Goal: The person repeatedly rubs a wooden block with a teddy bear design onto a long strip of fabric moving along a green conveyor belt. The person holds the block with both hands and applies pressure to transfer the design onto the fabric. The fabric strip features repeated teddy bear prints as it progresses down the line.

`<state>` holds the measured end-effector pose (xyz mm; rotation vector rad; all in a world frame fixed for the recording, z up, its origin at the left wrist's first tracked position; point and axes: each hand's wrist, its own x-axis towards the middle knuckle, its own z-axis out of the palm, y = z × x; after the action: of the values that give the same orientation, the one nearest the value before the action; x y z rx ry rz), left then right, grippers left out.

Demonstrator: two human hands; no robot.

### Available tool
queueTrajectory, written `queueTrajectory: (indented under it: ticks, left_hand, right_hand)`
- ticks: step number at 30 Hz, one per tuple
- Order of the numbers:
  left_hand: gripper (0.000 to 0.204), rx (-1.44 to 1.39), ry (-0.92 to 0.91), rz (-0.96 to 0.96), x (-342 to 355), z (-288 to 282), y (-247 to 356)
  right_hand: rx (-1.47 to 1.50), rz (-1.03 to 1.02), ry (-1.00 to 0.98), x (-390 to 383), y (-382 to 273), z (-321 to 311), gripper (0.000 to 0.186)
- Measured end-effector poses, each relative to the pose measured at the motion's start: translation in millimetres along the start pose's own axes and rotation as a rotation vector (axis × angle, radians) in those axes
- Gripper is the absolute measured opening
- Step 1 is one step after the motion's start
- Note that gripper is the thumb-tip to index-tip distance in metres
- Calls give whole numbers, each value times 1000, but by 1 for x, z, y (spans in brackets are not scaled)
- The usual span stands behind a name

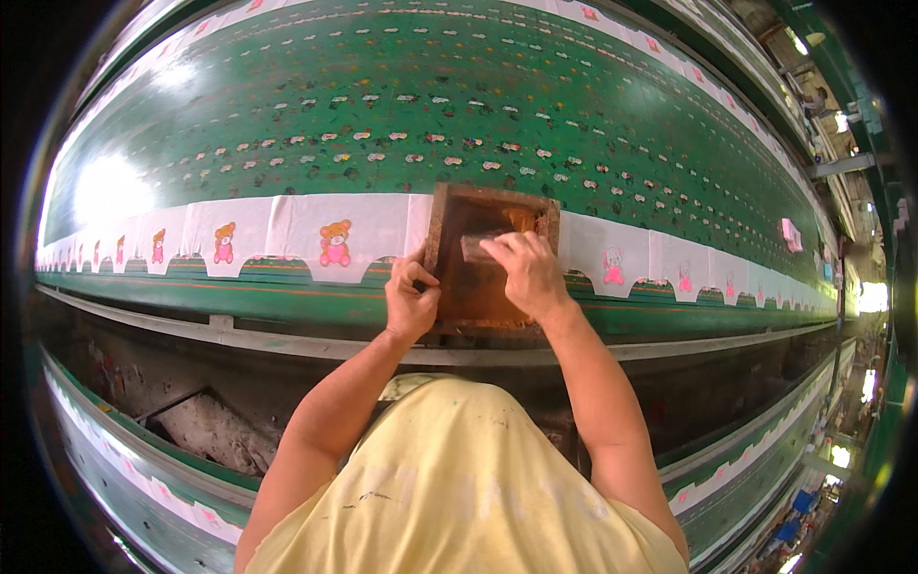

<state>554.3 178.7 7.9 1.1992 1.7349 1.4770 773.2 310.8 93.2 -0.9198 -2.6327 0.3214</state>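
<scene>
A wooden-framed printing screen [435,230] lies over the row of white cloth pieces along the table's near edge. Dark orange-brown colour covers its inside. My left hand [412,295] grips the left side of the frame, fingers curled. Inside the frame, my right hand [526,271] pinches a small, pale, flat squeegee [474,250], slightly blurred. To the left, the cloth pieces carry orange and pink bears, such as this printed bear [335,243]. On the right, a bear print [613,267] shows pink parts only. The cloth under the screen is hidden.
The long green table [382,115] bears rows of small paint marks. A pink block-like object [791,234] sits at the right. A metal rail [287,337] runs along the near edge. Another table with white cloth [182,497] stands behind me, and more cloth [660,46] lines the far edge.
</scene>
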Motion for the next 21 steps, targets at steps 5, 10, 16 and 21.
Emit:
queueTrajectory:
  ticks: [5, 10, 16, 21]
  left_hand:
    - [18, 25, 22, 89, 0, 0, -5]
    - [19, 51, 10, 124, 0, 0, -11]
    - [23, 0, 2, 192, 2, 0, -12]
    - [21, 17, -9, 165, 2, 1, -16]
  right_hand:
    - [22, 0, -1, -40, -36, -1, 46]
    - [33, 17, -12, -70, -66, -6, 46]
    - [120, 75, -135, -75, -83, -24, 46]
    - [159, 87, -39, -91, -89, -22, 55]
